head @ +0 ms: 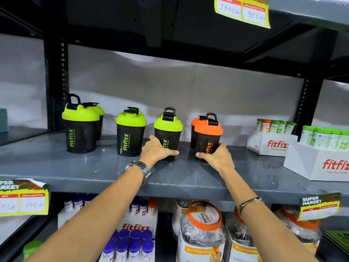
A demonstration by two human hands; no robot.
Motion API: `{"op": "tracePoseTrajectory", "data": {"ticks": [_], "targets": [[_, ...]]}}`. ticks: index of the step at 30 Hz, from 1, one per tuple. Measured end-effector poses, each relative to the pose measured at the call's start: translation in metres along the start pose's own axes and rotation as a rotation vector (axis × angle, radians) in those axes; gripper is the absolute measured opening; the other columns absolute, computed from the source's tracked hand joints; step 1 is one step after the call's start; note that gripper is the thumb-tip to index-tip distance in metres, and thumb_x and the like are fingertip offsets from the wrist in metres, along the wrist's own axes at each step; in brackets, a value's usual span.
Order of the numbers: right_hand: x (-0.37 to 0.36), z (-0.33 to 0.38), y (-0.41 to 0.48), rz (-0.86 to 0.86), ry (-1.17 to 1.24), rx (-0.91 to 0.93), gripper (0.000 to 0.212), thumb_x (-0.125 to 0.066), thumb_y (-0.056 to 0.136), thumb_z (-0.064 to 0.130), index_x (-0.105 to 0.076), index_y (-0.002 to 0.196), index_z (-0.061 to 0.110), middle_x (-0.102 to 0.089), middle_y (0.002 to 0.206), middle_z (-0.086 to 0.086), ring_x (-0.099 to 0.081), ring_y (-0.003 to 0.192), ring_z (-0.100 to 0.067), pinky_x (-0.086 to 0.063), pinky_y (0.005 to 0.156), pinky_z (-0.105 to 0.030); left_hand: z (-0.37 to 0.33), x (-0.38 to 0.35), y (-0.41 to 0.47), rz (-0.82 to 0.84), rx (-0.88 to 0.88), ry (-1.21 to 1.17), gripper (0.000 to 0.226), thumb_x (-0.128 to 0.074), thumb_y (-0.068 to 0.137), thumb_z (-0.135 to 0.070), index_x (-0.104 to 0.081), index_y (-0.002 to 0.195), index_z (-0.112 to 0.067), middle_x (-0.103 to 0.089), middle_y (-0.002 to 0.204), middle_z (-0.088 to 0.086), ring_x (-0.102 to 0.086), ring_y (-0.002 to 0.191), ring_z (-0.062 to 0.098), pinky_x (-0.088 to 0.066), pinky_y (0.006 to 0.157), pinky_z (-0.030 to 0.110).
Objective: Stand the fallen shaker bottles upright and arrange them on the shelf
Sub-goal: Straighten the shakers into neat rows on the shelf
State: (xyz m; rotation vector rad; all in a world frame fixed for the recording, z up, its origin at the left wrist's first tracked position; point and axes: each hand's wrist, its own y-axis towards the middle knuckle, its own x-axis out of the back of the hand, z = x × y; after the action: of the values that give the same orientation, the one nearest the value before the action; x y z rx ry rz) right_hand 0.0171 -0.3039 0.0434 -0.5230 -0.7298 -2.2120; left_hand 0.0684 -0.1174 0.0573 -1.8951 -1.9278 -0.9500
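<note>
Bare forearms; a silver metal-link wristwatch (138,168) on the left, a thin silver bangle (249,202) on the right.

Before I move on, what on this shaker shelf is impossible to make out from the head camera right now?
- Head view: second orange-lid shaker, mostly hidden behind the front orange-lid shaker.
- Rear green-lid shaker, blocked by the leftmost shaker.
- Base of the green-lid shaker, covered by the left hand.
- Handwritten price tag: blurred.

Both arms reach forward over the front edge of the shelf (75,167), almost straight. The left hand (156,148) curls around the base of a green-lidded shaker (168,133). The right hand (217,154) curls around the base of an orange-lidded shaker (206,137), thumb in front.
</note>
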Motion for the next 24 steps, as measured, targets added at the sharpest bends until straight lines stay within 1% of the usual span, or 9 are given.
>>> {"op": "tracePoseTrajectory", "data": {"ticks": [4, 7, 10, 12, 13, 15, 18, 21, 24], "targets": [[0.003, 0.003, -0.005, -0.020, -0.043, -0.039, 0.096, -0.080, 0.065, 0.050, -0.034, 0.135, 0.004, -0.043, 0.139, -0.020, -0.039, 0.132, -0.039, -0.037, 0.107, -0.050, 0.001, -0.001, -0.004, 0.059, 0.001, -0.113, 0.110, -0.084, 0.065, -0.043, -0.015, 0.139, 0.000, -0.041, 0.140, 0.013, -0.043, 0.126, 0.030, -0.040, 0.101, 0.038], [0.010, 0.011, -0.013, -0.134, -0.029, -0.037, 0.099, -0.074, 0.069, 0.055, -0.028, 0.142, 0.006, -0.036, 0.145, -0.022, -0.033, 0.137, -0.039, -0.030, 0.109, -0.051, 0.007, 0.009, -0.017, 0.065, -0.056, -0.146, 0.110, -0.085, 0.064, -0.040, -0.017, 0.141, -0.002, -0.037, 0.142, 0.012, -0.039, 0.130, 0.028, -0.037, 0.104, 0.038], [0.010, 0.020, -0.031, -0.358, 0.229, 0.065, 0.084, -0.077, 0.071, 0.045, -0.037, 0.138, 0.011, -0.045, 0.140, -0.015, -0.041, 0.131, -0.034, -0.034, 0.107, -0.051, 0.022, 0.035, -0.037, -0.021, -0.181, -0.199, 0.084, -0.084, 0.067, -0.033, -0.037, 0.135, -0.020, -0.055, 0.126, 0.000, -0.049, 0.122, 0.020, -0.040, 0.101, 0.036], [0.002, 0.035, -0.059, -0.431, 0.470, 0.194, 0.064, -0.078, 0.074, 0.030, -0.047, 0.127, 0.013, -0.055, 0.125, -0.008, -0.052, 0.118, -0.025, -0.042, 0.100, -0.042, 0.034, 0.063, -0.048, -0.194, -0.295, -0.270, 0.056, -0.084, 0.067, -0.026, -0.048, 0.110, -0.036, -0.062, 0.099, -0.015, -0.059, 0.105, 0.014, -0.045, 0.093, 0.035], [-0.004, 0.046, -0.073, -0.404, 0.556, 0.256, 0.054, -0.077, 0.075, 0.023, -0.050, 0.121, 0.015, -0.059, 0.115, -0.005, -0.057, 0.108, -0.022, -0.046, 0.095, -0.038, 0.040, 0.078, -0.051, -0.334, -0.334, -0.303, 0.051, -0.083, 0.068, -0.022, -0.047, 0.100, -0.039, -0.062, 0.091, -0.019, -0.060, 0.098, 0.012, -0.046, 0.089, 0.034], [-0.023, 0.071, -0.096, -0.226, 0.581, 0.363, 0.040, -0.076, 0.077, 0.015, -0.053, 0.109, 0.019, -0.060, 0.099, 0.000, -0.058, 0.092, -0.018, -0.050, 0.086, -0.032, 0.054, 0.107, -0.051, -0.641, -0.346, -0.350, 0.050, -0.080, 0.070, -0.016, -0.046, 0.102, -0.034, -0.060, 0.093, -0.017, -0.058, 0.094, 0.009, -0.045, 0.083, 0.032], [-0.061, 0.109, -0.116, 0.166, 0.307, 0.419, 0.054, -0.076, 0.076, 0.025, -0.048, 0.121, 0.016, -0.054, 0.117, -0.003, -0.054, 0.108, -0.018, -0.045, 0.098, -0.033, 0.082, 0.138, -0.035, -0.893, -0.174, -0.281, 0.069, -0.081, 0.067, -0.017, -0.043, 0.124, -0.018, -0.052, 0.123, 0.002, -0.050, 0.114, 0.021, -0.039, 0.093, 0.039], [-0.096, 0.138, -0.117, 0.347, 0.183, 0.250, 0.088, -0.075, 0.075, 0.036, -0.026, 0.142, 0.008, -0.033, 0.144, -0.011, -0.036, 0.135, -0.029, -0.035, 0.110, -0.042, 0.107, 0.152, -0.015, -0.727, 0.138, -0.081, 0.106, -0.088, 0.060, -0.029, -0.024, 0.141, -0.004, -0.032, 0.140, 0.020, -0.035, 0.128, 0.036, -0.031, 0.102, 0.045], [-0.118, 0.156, -0.106, 0.322, 0.150, 0.089, 0.099, -0.079, 0.071, 0.037, -0.019, 0.143, 0.003, -0.026, 0.148, -0.016, -0.032, 0.137, -0.035, -0.036, 0.108, -0.045, 0.121, 0.154, -0.004, -0.475, 0.227, -0.085, 0.128, -0.090, 0.057, -0.033, -0.005, 0.147, 0.002, -0.019, 0.147, 0.025, -0.022, 0.137, 0.036, -0.024, 0.110, 0.041]]}}
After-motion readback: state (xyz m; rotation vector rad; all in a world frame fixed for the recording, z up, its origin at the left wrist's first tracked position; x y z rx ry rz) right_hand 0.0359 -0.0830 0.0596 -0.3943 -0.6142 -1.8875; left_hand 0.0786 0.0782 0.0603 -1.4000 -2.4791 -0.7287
